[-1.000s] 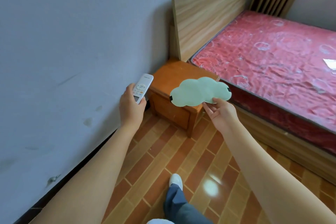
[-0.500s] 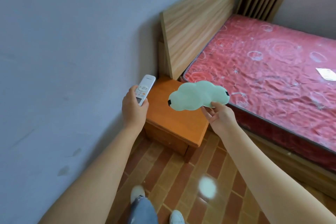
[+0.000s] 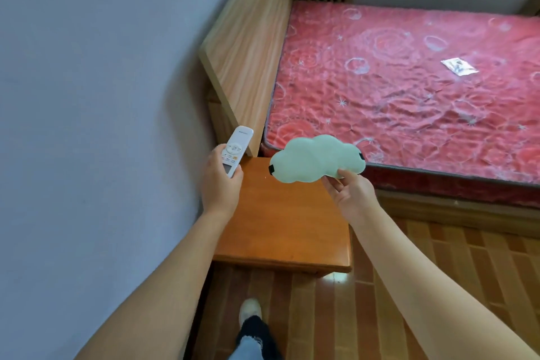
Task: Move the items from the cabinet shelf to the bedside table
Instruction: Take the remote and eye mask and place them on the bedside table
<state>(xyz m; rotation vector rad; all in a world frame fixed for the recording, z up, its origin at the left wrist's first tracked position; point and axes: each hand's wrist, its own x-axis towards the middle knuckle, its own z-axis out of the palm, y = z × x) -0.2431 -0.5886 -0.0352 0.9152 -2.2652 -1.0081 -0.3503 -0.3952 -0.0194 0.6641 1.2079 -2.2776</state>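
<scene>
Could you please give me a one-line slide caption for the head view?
Left hand grips a white remote, right hand pinches a cloud-shaped eye mask, both above the bedside table.

The tabletop [image 3: 287,222] lies bare and open from above. The wall [image 3: 102,96] crowds its left side, and the headboard [image 3: 251,47] and mattress [image 3: 409,90] hem the back and right.

The remote's [image 3: 235,151] lower end is hidden inside the left hand [image 3: 219,181]. Its button labels are too small to read. Beside the remote, the mask [image 3: 315,159] hides the table's [image 3: 280,231] far corner.
</scene>
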